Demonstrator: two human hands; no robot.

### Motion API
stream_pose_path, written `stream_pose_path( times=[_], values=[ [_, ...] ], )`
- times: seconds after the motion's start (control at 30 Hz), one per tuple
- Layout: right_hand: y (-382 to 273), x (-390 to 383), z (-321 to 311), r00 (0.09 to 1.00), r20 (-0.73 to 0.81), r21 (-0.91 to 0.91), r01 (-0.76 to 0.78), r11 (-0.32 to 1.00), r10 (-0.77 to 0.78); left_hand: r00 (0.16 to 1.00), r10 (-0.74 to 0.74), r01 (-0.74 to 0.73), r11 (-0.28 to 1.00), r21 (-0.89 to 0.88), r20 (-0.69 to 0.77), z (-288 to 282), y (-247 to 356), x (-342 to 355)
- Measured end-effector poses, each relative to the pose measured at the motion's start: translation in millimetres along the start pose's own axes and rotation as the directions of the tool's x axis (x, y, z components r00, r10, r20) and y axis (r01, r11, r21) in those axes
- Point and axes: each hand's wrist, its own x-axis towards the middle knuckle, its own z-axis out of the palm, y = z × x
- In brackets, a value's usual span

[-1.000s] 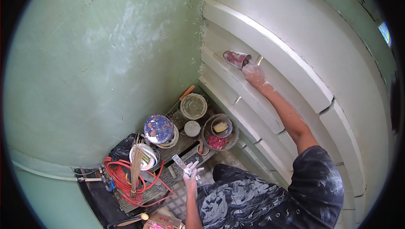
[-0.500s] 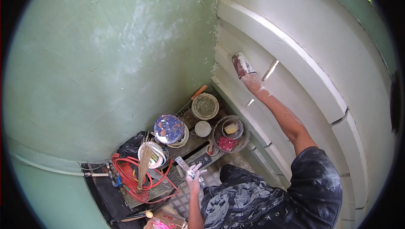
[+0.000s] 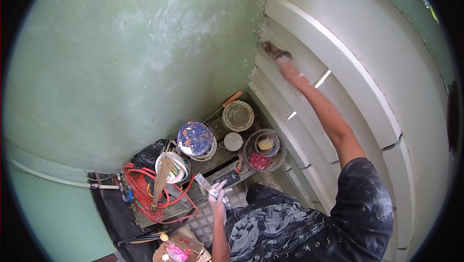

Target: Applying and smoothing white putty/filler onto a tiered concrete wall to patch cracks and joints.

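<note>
My right hand (image 3: 285, 64) reaches far along the pale slatted wall, close to the corner. Its dust-covered fingers press a brown, white-smeared pad (image 3: 271, 49) against a recessed strip; blur hides the pad's exact kind. Low in the middle, my left hand (image 3: 218, 199) holds a putty knife (image 3: 203, 182) with its flat blade pointing up and away. White filler coats the left fingers, some of which are stretched out.
A plank bench (image 3: 220, 129) carries a blue-lidded bucket (image 3: 194, 138), a round tub (image 3: 238, 115), a basin (image 3: 282, 158) with a bowl inside, a white pail (image 3: 178, 174), bundled sticks (image 3: 162, 177) and a red hose (image 3: 186, 197). The green wall (image 3: 116, 69) rises behind.
My right hand has slid with the pad along the strip, farther out toward the corner. The left hand still holds the putty knife low down. The whole view has shifted slightly.
</note>
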Motion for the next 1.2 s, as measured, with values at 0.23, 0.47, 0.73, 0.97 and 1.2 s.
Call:
stream_pose_path(
  times=[0.23,0.47,0.73,0.97,1.2],
  values=[
    [-34.5,-4.2,26.5,0.828,-0.493,-0.107,0.248,0.963,-0.268,0.999,-0.02,0.02,1.0,-0.003,-0.041,2.5,4.7,-3.8],
    [-6.8,33.8,1.6,0.924,-0.365,-0.327,-0.013,0.945,-0.113,0.996,0.0,-0.001,1.0,-0.007,-0.09,-3.7,-2.6,-0.8],
    [-20.4,39.5,21.8,0.995,-0.064,-0.253,0.056,0.966,-0.074,0.996,-0.03,0.029,1.0,-0.01,-0.08,8.6,3.4,2.3],
    [27.8,24.7,42.2,0.9,-0.302,-0.522,0.121,0.844,-0.315,0.998,-0.024,0.021,0.998,-0.055,-0.06,18.5,2.6,4.3],
    [-49.5,43.0,-7.4,0.963,-0.251,-0.338,0.011,0.941,-0.102,0.989,0.044,-0.055,0.995,-0.08,-0.139,11.4,7.0,-8.9]
  ],
)
